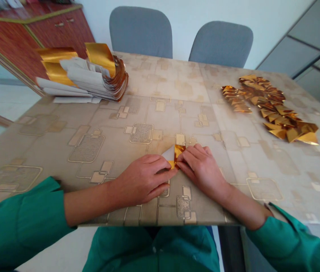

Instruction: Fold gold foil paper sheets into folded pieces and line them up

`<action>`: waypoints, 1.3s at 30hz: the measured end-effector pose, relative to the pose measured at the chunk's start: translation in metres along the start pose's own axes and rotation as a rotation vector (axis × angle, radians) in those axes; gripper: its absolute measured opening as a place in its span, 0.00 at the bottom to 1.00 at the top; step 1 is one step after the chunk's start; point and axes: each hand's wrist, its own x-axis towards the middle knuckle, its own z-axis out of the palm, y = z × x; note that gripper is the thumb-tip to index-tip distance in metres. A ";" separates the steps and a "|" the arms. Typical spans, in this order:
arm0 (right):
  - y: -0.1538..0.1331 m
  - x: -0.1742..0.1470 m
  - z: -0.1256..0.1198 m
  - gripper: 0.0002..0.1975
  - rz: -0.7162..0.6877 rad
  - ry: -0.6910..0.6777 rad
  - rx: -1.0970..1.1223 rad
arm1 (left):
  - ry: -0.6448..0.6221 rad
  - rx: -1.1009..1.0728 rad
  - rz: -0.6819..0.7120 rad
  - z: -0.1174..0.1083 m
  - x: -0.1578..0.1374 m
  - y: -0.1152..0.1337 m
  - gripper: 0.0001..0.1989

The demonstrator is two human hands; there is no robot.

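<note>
A small sheet of gold foil paper, partly folded with a pale grey face showing on its left, lies on the table near the front edge. My left hand grips its left lower side, thumb and fingers closed on the edge. From the right, my right hand pinches the other side, the fingertips of both hands nearly meeting at the paper's lower middle. My fingers cover much of the paper's lower and right parts.
A thick stack of gold and grey paper sheets stands at the back left of the patterned table. Several folded gold pieces lie in rows at the right. Two grey chairs stand beyond the far edge, beside a wooden cabinet.
</note>
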 end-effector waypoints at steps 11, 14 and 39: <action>-0.003 -0.001 0.005 0.09 0.078 0.050 -0.140 | -0.001 0.064 0.069 0.005 0.001 0.000 0.15; 0.004 -0.005 0.006 0.08 0.155 0.065 -0.053 | 0.034 0.076 0.093 0.003 0.001 0.001 0.16; 0.034 -0.002 -0.002 0.05 0.063 0.000 0.336 | 0.118 0.060 0.057 0.007 0.004 -0.003 0.12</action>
